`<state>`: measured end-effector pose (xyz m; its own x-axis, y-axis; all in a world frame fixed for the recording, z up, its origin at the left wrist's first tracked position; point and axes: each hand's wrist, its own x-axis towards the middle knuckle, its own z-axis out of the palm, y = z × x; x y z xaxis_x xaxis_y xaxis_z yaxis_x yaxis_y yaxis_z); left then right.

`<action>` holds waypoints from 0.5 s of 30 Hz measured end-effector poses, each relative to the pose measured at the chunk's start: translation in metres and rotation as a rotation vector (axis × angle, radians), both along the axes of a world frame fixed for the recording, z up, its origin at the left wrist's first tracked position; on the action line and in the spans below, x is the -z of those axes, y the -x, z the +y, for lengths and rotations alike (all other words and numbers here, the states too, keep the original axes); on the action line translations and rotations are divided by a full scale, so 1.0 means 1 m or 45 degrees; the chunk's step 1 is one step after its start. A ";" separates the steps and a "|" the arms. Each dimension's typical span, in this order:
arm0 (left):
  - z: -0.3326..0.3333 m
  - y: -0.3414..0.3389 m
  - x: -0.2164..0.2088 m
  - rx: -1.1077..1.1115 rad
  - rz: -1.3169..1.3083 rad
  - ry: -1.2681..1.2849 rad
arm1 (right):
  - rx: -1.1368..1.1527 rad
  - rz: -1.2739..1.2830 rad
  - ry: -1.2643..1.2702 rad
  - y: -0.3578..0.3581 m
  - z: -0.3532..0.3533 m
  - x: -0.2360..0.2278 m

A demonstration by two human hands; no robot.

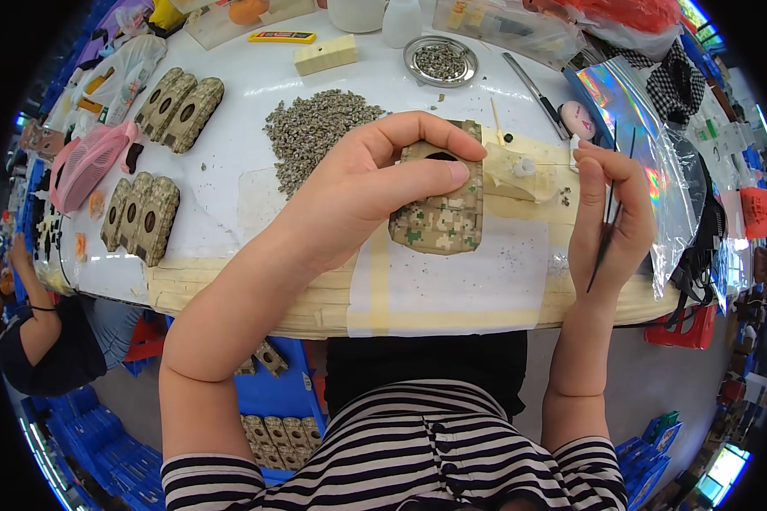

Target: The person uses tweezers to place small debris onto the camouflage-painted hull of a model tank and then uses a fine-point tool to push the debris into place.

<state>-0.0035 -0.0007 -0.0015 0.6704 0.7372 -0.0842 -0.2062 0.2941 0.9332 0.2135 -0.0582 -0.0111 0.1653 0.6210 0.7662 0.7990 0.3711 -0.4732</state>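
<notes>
My left hand [371, 175] grips a camouflage-patterned shell [439, 220] above the white sheet, thumb on its face beside a dark oval opening partly covered by my fingers. To the right, my right hand [624, 204] is closed around black tweezers [605, 238], their prongs pointing up past the fingers. A small white thing shows by its fingertips; I cannot make out its kind. Between the hands lies a cream taped block [520, 183] with a white blob on it. A heap of small grey-brown pieces [311, 136] lies beyond my left hand.
Camouflage shells stand in two groups, far left [179, 106] and nearer [145, 217]. A round metal dish [441, 61] holds more small pieces. A pen-like knife [533, 89], clear bags [631, 111] and a pink mesh item [92, 166] lie around. Another person [60, 336] sits at left.
</notes>
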 end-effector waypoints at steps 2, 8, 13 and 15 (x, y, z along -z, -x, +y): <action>0.001 0.000 0.001 -0.012 -0.006 -0.016 | 0.003 -0.130 0.055 0.006 0.001 -0.004; 0.003 0.002 0.001 -0.051 0.004 -0.061 | -0.070 -0.337 0.167 0.011 0.003 -0.002; 0.005 0.004 0.005 -0.085 -0.021 -0.073 | -0.179 -0.081 0.055 0.007 -0.005 0.004; 0.006 0.003 0.008 -0.143 -0.030 -0.110 | -0.167 0.014 0.114 0.009 -0.017 0.008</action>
